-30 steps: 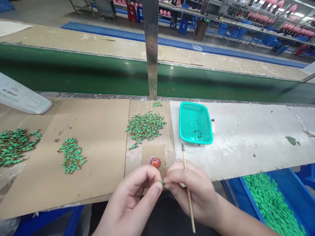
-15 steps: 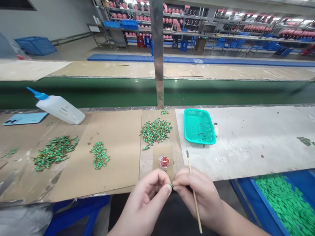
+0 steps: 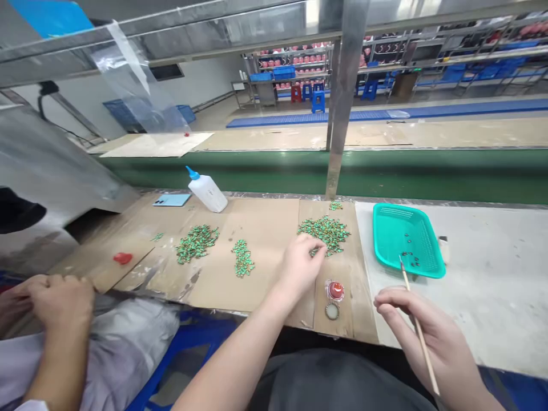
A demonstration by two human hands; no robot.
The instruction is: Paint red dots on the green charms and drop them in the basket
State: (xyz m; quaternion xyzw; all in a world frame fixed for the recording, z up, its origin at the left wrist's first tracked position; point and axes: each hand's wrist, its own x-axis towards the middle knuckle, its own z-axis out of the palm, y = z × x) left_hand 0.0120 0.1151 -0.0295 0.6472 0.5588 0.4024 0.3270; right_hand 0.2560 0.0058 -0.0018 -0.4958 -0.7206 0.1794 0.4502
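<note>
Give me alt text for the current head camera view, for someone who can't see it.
A person's left hand is at a pile of small green-and-gold pieces on cardboard; the right hand holds a thin brush near a teal perforated basket. A co-worker's hand shows at far left.

piled pieces (image 3: 329, 229): green, gold-brown | brush handle (image 3: 424, 348): pale tan | basket (image 3: 387, 240): turquoise, mesh-patterned | bottle (image 3: 209, 194): white

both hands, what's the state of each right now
Left hand: at the near edge of the green pile; cannot tell whether it grips anything.
Right hand: holding the thin brush.
</note>
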